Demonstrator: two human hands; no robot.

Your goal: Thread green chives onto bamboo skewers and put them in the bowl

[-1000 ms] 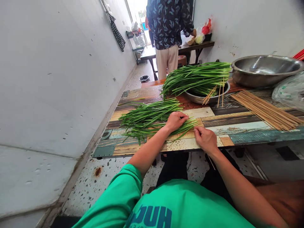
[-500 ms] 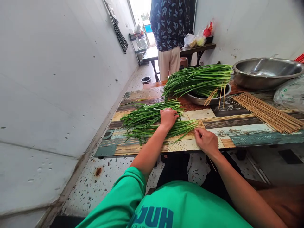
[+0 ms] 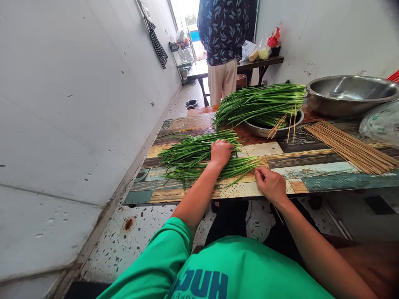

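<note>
Green garlic chives (image 3: 190,151) lie on the table in two loose rows, their pale cut ends toward the right. Over the far row's stalks is my left hand (image 3: 220,153), fingers curled down and closed on some chives; the fingertips are partly hidden. The nearer row (image 3: 240,167) runs beneath my left forearm. My right hand (image 3: 270,182) is closed at the pale ends of this nearer row, thumb and forefinger pinched together. A thin wooden skewer (image 3: 279,216) sticks out below the right hand, toward me.
Behind, a large chive bundle (image 3: 262,104) rests on a metal bowl (image 3: 264,132), with several skewers leaning there. To the right lie many bamboo skewers (image 3: 352,147), a big steel basin (image 3: 349,104) and a plastic bag (image 3: 382,122). A person (image 3: 222,50) stands beyond the table.
My left hand has shifted very slightly over the chives. The right hand stays at the pale stalk ends.
</note>
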